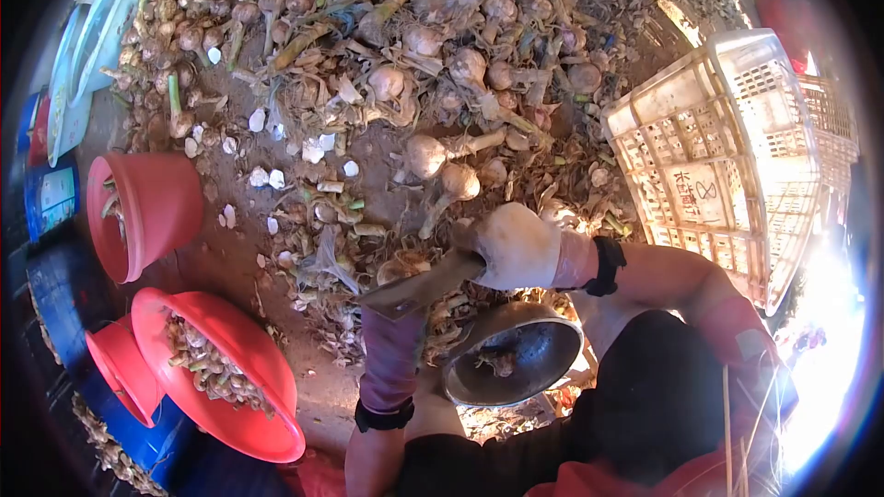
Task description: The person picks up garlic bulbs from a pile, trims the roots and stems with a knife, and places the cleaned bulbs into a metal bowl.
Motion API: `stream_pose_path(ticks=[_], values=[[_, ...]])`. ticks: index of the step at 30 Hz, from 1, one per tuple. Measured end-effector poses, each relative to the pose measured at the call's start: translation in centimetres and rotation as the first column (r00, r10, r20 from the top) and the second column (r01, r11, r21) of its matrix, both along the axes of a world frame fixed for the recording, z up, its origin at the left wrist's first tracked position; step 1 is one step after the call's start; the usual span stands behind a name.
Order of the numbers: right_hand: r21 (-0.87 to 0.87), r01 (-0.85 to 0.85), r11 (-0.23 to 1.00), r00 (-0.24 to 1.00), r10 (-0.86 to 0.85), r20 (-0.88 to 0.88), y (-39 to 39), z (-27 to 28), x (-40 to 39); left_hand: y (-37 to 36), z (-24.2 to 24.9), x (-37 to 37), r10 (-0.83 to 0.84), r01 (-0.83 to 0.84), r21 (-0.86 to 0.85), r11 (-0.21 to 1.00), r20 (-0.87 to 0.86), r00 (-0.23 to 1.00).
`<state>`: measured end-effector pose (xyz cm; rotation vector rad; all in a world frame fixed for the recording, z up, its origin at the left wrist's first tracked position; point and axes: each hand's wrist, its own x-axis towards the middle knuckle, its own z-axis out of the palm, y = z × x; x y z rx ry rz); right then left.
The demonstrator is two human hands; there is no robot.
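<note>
At nine o'clock in the view from our head, a red bucket [152,207] lies tipped on its side on the dirt, with a few trimmed stalks showing in its mouth. Below it, toward seven o'clock, a wide red basin [249,387] holds a heap of cut garlic pieces, and a smaller red bowl [118,370] sits touching its left rim. Moving toward the centre, our left hand [396,336], in a purple glove with a black band at the wrist, reaches up from six o'clock; a flat cleaver blade [419,287] covers its fingers, so we cannot tell whether they are curled or spread, or what they hold. Just right of centre, our right hand [516,244], in a white glove with a black strap at the wrist, is clamped around the cleaver's handle, the blade pointing toward eight o'clock across the left hand. Directly below the hands, at about five o'clock, a metal bowl [516,354] rests on the ground with scraps inside. From eleven to one o'clock a large pile of garlic bulbs [433,55] with stalks and loose skins covers the ground, reaching almost to our hands. At three o'clock, a pale plastic crate [727,156] stands tilted, with dark handwriting on its side.
</note>
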<state>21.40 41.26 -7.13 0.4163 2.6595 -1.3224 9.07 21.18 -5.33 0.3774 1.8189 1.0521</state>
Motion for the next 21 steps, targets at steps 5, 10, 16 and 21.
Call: stream_pose_path(ticks=[5, 10, 16, 21], values=[[-0.008, 0.129, 0.992, 0.961, -0.123, 0.248, 0.7, -2.6, -0.4, 0.2, 2.8, 1.5, -0.048, -0.047, 0.271, 0.961, 0.336, 0.941], [-0.109, 0.349, 0.931, 0.908, -0.307, 0.285, 3.0, -1.0, 0.7, 2.0, 5.0, -0.6, -0.060, -0.108, 0.338, 0.935, 0.449, 0.891], [-0.239, 0.298, 0.924, 0.944, -0.249, 0.214, 1.2, 2.1, -0.9, 0.5, -0.7, -3.9, 0.216, -0.185, 0.493, 0.850, -0.008, 0.976], [-0.337, -0.095, 0.937, 0.994, 0.071, -0.081, -1.9, 2.4, 0.1, 0.4, -1.1, -5.2, 0.195, 0.049, 0.373, 0.927, -0.589, 0.785]])
